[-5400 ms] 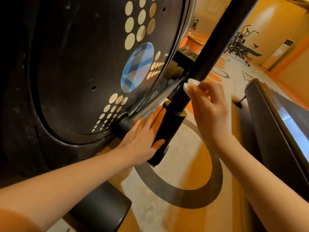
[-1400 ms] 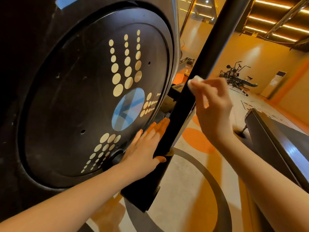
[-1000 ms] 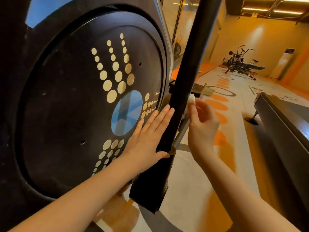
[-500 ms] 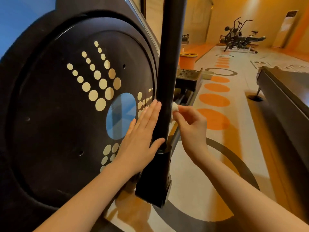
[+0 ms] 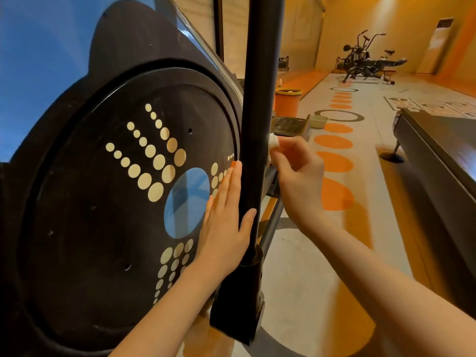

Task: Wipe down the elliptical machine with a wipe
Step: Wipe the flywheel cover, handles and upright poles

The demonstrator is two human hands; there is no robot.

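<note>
Elliptical machine (image 5: 77, 202) fills the left half of the head view, its black round side cover facing the camera with rows of cream dots and a blue oval (image 5: 186, 202) at the hub. A black upright bar (image 5: 258, 99) of the machine runs from the top edge of the frame, just left of centre, down to a wider black sleeve (image 5: 239, 300) at lower centre; its long axis is near vertical, leaning slightly leftward toward the bottom.

Left hand (image 5: 226, 217) lies at centre frame with straight fingers pointing up, flat between the disc and the bar, the thumb spread across the front of the bar; it clasps nothing, the grip is open and only rests there. Right hand (image 5: 298, 181) sits just right of the bar, fingers curled, its grip pinching a small bunched white wipe (image 5: 273, 143) at the fingertips. The wipe is pressed against the right edge of the bar, a little above the left hand's fingertips.

Behind the bar, in mid frame, a black ribbed pedal (image 5: 288, 123) shows, with an orange bucket (image 5: 287, 101) and a small pale bowl (image 5: 319, 121) beyond it on the floor (image 5: 373, 140), which carries orange discs and grey rings. A dark piece of equipment (image 5: 438, 161) runs along the right edge. Exercise bikes (image 5: 365, 60) stand at the upper right against the orange wall.
</note>
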